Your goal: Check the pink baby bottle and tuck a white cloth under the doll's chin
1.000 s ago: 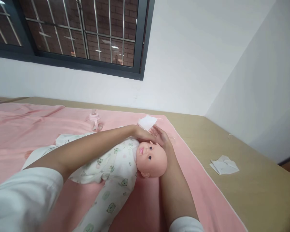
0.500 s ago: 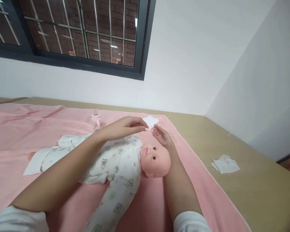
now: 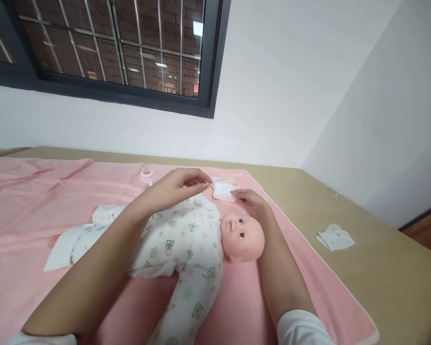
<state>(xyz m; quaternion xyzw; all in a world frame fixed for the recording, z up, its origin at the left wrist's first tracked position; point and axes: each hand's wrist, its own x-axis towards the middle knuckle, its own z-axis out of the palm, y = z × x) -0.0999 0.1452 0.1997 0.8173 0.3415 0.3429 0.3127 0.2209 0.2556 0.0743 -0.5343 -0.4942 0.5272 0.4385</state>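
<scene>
From the head camera, my left hand (image 3: 172,184) reaches over the doll (image 3: 187,239), its fingers (image 3: 201,180) loosely curled with the tips touching the near-left edge of a small white wipe (image 3: 223,190). Whether they have actually pinched it, I cannot tell. My right hand (image 3: 253,201) lies flat and open, fingertips on the wipe's right edge, holding nothing; its forearm runs just beside the doll's head (image 3: 244,235). The wipe lies on the pink blanket (image 3: 28,191) near its far right corner, just beyond the doll's head. The doll lies on its back in a printed sleepsuit, across the blanket. A pink baby bottle (image 3: 148,175) stands behind my left wrist near the blanket's far edge, and a crumpled white tissue (image 3: 334,237) lies on the bare surface (image 3: 388,268) towards its right edge, well apart.

What could go wrong, as I judge it: the wipe is thin and limp, so a shallow pinch could let it slip or bunch against the blanket. My left wrist is close to the bottle and could tip it if it swings back.

Against the picture a second ago, both hands have left the doll's head and moved out to the wipe. Half a second ago my left fingers were just reaching it; now both hands touch it.
</scene>
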